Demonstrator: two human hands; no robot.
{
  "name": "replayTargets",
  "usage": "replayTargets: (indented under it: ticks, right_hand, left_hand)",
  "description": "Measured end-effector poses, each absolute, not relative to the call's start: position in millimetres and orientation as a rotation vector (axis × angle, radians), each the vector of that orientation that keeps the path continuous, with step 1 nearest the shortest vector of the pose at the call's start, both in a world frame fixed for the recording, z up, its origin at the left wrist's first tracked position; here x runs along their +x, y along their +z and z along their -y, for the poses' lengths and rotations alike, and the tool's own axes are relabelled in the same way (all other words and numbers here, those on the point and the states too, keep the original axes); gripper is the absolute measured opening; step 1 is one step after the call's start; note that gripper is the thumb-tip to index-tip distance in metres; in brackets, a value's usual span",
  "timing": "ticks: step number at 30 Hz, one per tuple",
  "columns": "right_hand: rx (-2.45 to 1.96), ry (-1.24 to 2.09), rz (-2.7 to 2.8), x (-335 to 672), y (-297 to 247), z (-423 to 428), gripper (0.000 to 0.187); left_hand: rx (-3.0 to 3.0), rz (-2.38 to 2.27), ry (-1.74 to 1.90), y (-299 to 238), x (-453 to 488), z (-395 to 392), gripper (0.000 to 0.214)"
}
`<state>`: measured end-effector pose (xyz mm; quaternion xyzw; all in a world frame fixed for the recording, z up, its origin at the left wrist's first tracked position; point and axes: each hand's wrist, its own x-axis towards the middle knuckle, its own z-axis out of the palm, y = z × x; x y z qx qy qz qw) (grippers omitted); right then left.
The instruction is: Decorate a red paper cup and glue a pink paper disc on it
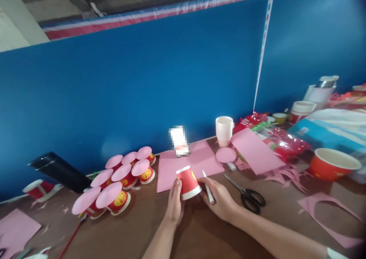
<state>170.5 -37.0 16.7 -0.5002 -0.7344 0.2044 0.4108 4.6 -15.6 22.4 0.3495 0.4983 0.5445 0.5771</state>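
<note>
My left hand (175, 205) grips a red paper cup (188, 182) with white edges and a bit of yellow print. The cup is upside down and slightly tilted, its wide rim low. Held in my right hand (219, 199) is a white pen (208, 187), slanting beside the cup; whether those fingers also touch the cup is hard to tell. Just right of that hand lie black-handled scissors (248, 194). Behind the cup, pink paper sheets (197, 160) lie on the brown table (197, 240), with a pink paper disc (225, 155) near them.
At left, several upturned red cups (120, 202) carry pink discs, beside a black bottle (61, 173). A white mug (224, 129) stands at the back. Rightward are red plastic packs (286, 144), a red paper bowl (328, 169) and pink scraps (317, 221). A blue panel (171, 72) rises behind.
</note>
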Motion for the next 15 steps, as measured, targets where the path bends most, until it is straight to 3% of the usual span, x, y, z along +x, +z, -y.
replayTargets:
  ticks: [15]
  right_hand:
    - [-1.197, 0.562, 1.784, 172.0, 16.8, 36.5, 0.028]
  left_hand:
    - [1.052, -1.176, 1.27, 2.3, -0.2, 11.8, 0.052]
